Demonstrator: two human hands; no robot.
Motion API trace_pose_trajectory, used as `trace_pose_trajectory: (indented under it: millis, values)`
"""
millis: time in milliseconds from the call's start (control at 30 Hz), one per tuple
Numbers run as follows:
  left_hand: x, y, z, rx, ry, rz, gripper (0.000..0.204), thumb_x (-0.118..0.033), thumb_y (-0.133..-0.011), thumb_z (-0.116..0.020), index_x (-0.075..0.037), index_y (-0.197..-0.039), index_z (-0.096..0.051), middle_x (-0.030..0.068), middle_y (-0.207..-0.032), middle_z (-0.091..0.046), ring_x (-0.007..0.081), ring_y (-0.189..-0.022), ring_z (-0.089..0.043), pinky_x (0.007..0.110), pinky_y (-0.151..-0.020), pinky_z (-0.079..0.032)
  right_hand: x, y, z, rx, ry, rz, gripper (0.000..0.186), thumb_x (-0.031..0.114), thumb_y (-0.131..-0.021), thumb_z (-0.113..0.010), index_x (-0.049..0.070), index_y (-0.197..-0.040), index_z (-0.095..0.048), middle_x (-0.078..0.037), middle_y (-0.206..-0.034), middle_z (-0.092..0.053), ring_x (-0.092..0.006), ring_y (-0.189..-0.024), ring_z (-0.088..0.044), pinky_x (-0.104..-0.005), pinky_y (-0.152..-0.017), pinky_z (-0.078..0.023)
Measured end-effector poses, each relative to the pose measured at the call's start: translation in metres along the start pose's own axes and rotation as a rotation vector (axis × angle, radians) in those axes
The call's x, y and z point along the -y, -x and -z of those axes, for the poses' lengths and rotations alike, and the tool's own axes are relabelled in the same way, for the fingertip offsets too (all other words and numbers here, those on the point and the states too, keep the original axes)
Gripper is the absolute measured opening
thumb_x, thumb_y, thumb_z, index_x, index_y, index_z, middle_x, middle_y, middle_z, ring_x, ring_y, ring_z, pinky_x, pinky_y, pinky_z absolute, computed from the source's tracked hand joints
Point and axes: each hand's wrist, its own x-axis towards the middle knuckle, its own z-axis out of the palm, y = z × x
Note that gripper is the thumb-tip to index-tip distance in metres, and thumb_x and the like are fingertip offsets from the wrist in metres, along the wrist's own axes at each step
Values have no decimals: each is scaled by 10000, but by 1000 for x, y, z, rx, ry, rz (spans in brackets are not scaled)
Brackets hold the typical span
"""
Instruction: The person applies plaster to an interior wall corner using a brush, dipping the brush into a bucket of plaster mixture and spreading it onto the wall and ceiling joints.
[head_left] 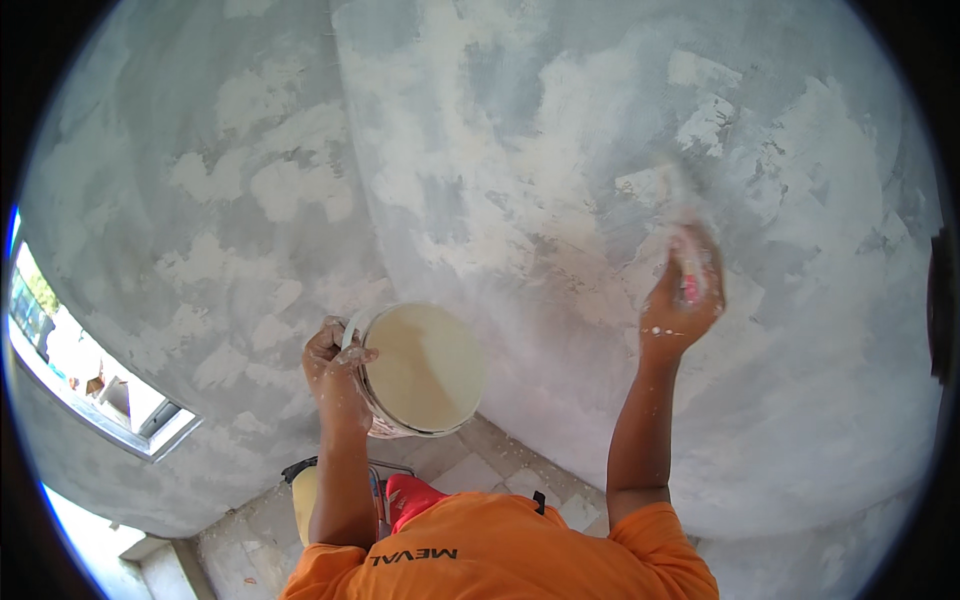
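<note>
My left hand (338, 372) grips the edge and pale handle of a round bucket (392, 430), thumb over the rim. Cream-coloured paste (425, 375) shows inside, partly in shadow. On the right, my raised right hand (685, 295) is closed around a red-handled tool (689, 287). Motion smears its pale far end, so I cannot make out the blade's shape or whether it touches the wall. Behind it stands a grey wall (560, 330) with uneven whitish patches; rougher, thicker smears (710, 122) lie just above the tool. White specks dot my right wrist.
A second patchy wall (230, 250) meets this one in a corner at left of centre. A window opening (150, 440) is low at the left. Below are floor tiles (475, 475), a red item (410, 497) and a yellow item (304, 500). Something dark (940, 305) sits at the right edge.
</note>
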Motion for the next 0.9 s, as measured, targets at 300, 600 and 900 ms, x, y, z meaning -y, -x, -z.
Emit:
trace_pose_trajectory:
  millis: [300,600,900]
  values:
    - [-9,2,-15,107,-31,45,231,105,-636,-514,-88,-666,-391,-8,-739,-411,102,-657,-432,213,-656,-417,5,106,-30,342,-8,17,382,-69,-821,-536,16,-1170,-665,-191,-1252,-652,-324,-1210,-616,-426,-1009,-510]
    - [-15,-3,-16,248,115,22,186,106,-680,-495,-72,-679,-441,-3,-726,-464,95,-630,-459,212,-626,-436,42,-44,37,309,95,-193,279,19,-857,-686,-46,-1128,-672,-231,-1064,-697,-343,-1006,-690,-376,-847,-558]
    - [-16,-1,-20,274,150,62,200,115,-670,-494,-79,-660,-449,-7,-704,-496,99,-614,-489,211,-635,-457,-3,1,26,175,215,296,374,-54,-795,-648,1,-1166,-651,-140,-1304,-621,-314,-1227,-601,-383,-940,-560]
